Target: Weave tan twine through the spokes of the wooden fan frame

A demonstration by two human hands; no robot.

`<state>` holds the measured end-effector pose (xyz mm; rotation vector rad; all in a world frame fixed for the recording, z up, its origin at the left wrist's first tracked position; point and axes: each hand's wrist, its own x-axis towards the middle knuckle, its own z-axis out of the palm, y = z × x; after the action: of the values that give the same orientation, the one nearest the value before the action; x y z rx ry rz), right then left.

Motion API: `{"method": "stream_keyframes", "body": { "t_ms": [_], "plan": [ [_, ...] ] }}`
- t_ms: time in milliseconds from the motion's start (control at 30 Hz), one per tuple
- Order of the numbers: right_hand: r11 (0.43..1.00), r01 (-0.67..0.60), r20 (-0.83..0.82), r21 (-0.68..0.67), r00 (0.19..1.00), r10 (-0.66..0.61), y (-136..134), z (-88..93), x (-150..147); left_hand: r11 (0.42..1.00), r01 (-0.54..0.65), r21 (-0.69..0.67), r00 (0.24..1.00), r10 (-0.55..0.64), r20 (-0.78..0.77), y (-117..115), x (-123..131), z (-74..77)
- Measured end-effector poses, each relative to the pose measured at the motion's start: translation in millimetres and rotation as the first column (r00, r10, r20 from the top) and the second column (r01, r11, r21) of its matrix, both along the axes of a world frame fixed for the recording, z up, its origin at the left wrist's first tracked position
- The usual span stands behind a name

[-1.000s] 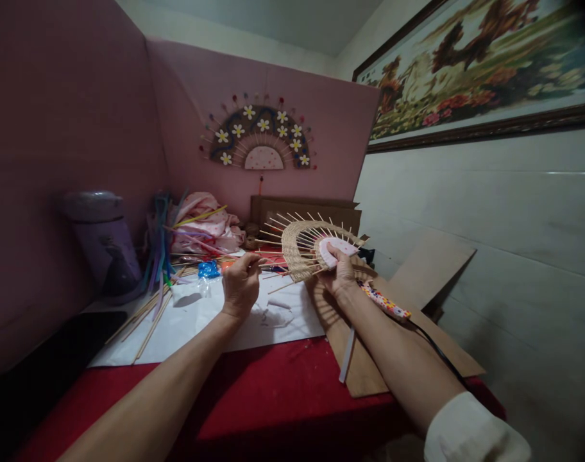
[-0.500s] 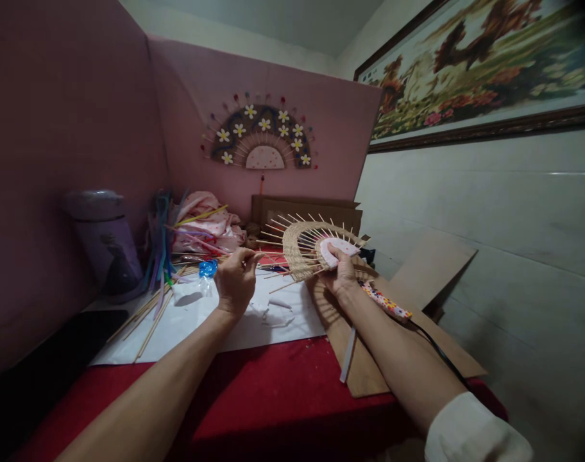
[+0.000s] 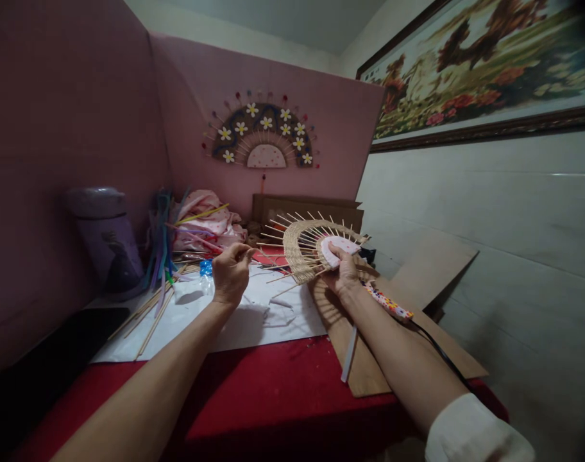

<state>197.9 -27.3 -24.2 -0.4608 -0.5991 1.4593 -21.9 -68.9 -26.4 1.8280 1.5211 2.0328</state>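
In my right hand (image 3: 341, 269) is a half-round fan (image 3: 297, 251) with thin wooden sticks spreading from a pink-and-white base. My thumb lies on the base and the other fingers are behind it. Tan twine is woven across the sticks in a curved band, and the bare stick tips poke out beyond it. To the left of the fan, my left hand (image 3: 231, 273) is closed in a pinch. A thin strand of twine (image 3: 268, 260) runs from its fingertips towards the fan's lower left sticks.
White paper (image 3: 186, 337) covers part of the red tablecloth (image 3: 273, 391). Loose sticks (image 3: 152, 321), coloured pipe cleaners (image 3: 161, 237) and a purple canister (image 3: 107, 244) stand left. Cardboard (image 3: 369, 372) and a flower-patterned glue gun (image 3: 389, 301) lie right. A finished flowered fan (image 3: 266, 156) hangs behind.
My left hand has shifted slightly left, away from the fan, drawing the twine strand out. My right hand and the fan have hardly moved.
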Motion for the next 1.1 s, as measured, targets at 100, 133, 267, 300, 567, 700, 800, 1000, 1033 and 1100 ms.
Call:
{"method": "stream_keyframes", "body": {
  "t_ms": [100, 133, 267, 300, 567, 700, 800, 1000, 1033, 1100],
  "plan": [
    [1.000, 0.003, -0.013, 0.006, 1.000, -0.003, -0.9, 0.0, -1.3, 0.998, 0.051, -0.038, 0.998, -0.049, 0.046, 1.0, 2.1, -2.3],
    [1.000, 0.003, -0.019, 0.010, 1.000, -0.002, -1.2, -0.1, -1.9, 0.997, 0.063, -0.046, 0.997, -0.061, 0.054, 1.1, 3.0, -2.9],
    [1.000, -0.020, -0.017, 0.014, 1.000, 0.020, -2.5, -1.1, -3.9, 0.993, 0.088, -0.075, 0.996, -0.085, 0.037, 0.9, 5.3, -4.6],
    [1.000, -0.028, -0.009, 0.011, 1.000, 0.028, -3.0, -1.3, -4.3, 0.992, 0.094, -0.082, 0.995, -0.091, 0.032, 0.9, 5.4, -5.1],
    [0.998, -0.067, 0.007, -0.009, 0.998, 0.067, -9.7, 3.0, -8.1, 0.986, 0.128, -0.106, 0.992, -0.127, 0.021, 2.2, 5.6, -9.8],
    [0.997, -0.072, 0.027, -0.024, 0.997, 0.073, -12.2, 5.1, -9.9, 0.983, 0.144, -0.117, 0.989, -0.141, 0.033, 2.6, 6.2, -10.5],
    [0.996, -0.082, 0.046, -0.035, 0.995, 0.084, -13.4, 5.6, -10.8, 0.985, 0.127, -0.116, 0.992, -0.126, 0.011, 1.6, 6.6, -9.9],
    [0.996, -0.086, 0.061, -0.024, 0.994, 0.087, -16.1, 7.2, -12.0, 0.990, 0.085, -0.112, 0.995, -0.090, -0.038, -2.0, 6.5, -7.5],
    [0.996, -0.089, 0.062, -0.029, 0.994, 0.091, -16.3, 7.4, -12.1, 0.991, 0.072, -0.116, 0.996, -0.077, -0.042, -1.9, 6.3, -7.4],
    [0.994, -0.105, 0.063, -0.042, 0.992, 0.107, -16.0, 7.4, -12.0, 0.991, 0.045, -0.123, 0.997, -0.052, -0.051, -1.4, 6.0, -7.6]
  ]
}}
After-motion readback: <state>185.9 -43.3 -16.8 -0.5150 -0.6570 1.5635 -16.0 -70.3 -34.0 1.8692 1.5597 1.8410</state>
